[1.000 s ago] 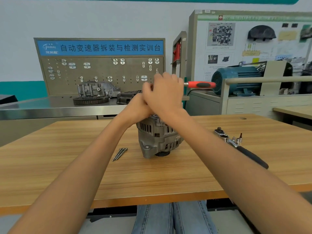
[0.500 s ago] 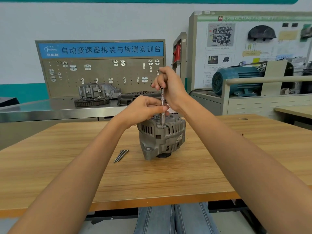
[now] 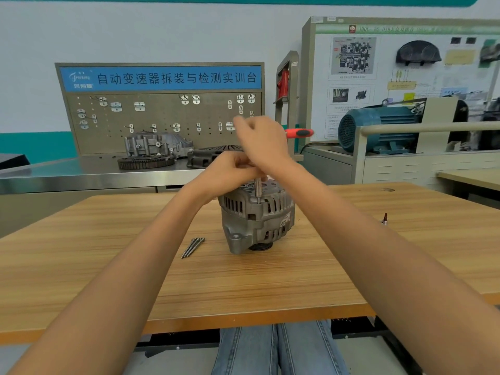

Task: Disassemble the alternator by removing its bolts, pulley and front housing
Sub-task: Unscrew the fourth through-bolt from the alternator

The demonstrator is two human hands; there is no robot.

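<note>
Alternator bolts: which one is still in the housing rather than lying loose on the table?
The upright bolt at the alternator top, under the ratchet in the right hand. The other bolts lie flat left of the alternator.

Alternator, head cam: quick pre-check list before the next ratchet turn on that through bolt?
1. alternator upright on the table: ok.
2. Extension bar seated on the bolt head: cannot tell, too small.
3. right hand grips the red-handled ratchet: ok.
4. left hand steadies the bar above the housing: ok.
5. Removed bolts lie clear of the alternator: ok.
</note>
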